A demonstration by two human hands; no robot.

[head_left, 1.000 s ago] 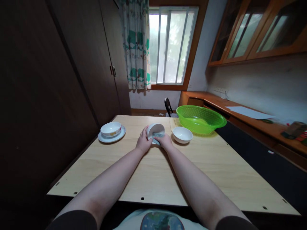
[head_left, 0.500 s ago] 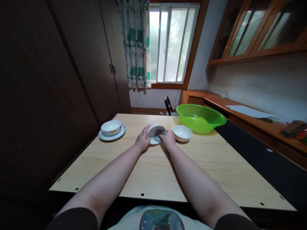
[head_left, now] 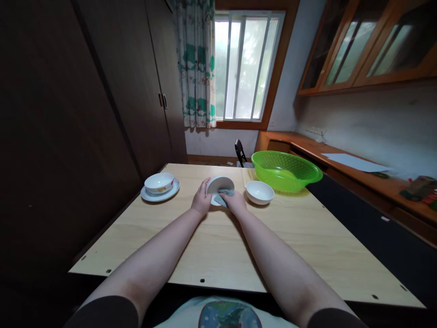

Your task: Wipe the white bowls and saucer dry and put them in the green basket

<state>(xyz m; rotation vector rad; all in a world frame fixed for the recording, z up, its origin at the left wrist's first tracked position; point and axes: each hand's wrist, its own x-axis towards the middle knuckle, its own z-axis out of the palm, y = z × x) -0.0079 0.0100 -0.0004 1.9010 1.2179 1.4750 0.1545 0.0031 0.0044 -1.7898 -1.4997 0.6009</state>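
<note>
A white bowl (head_left: 218,182) is tilted with its inside toward me above the middle of the table. My left hand (head_left: 202,199) is closed on its left rim. My right hand (head_left: 236,201) is closed on a grey-green cloth (head_left: 223,197) and presses it against the lower right of the bowl's inside. Just right of that hand, a second white bowl (head_left: 260,193) stands upright on the table. To the left, a white bowl with a coloured pattern (head_left: 159,183) rests on a plate (head_left: 160,197).
A green plastic basin (head_left: 287,171) stands at the table's (head_left: 218,246) far right corner, with pale chopsticks (head_left: 246,175) beside it. Behind the table is a folding chair (head_left: 240,152). A dark wardrobe (head_left: 129,91) borders the left, a wooden desk (head_left: 348,168) the right.
The held bowl has shifted slightly left and tilted differently. My right hand and the cloth have moved a little lower and left along the bowl's inside. The camera view has shifted slightly.
</note>
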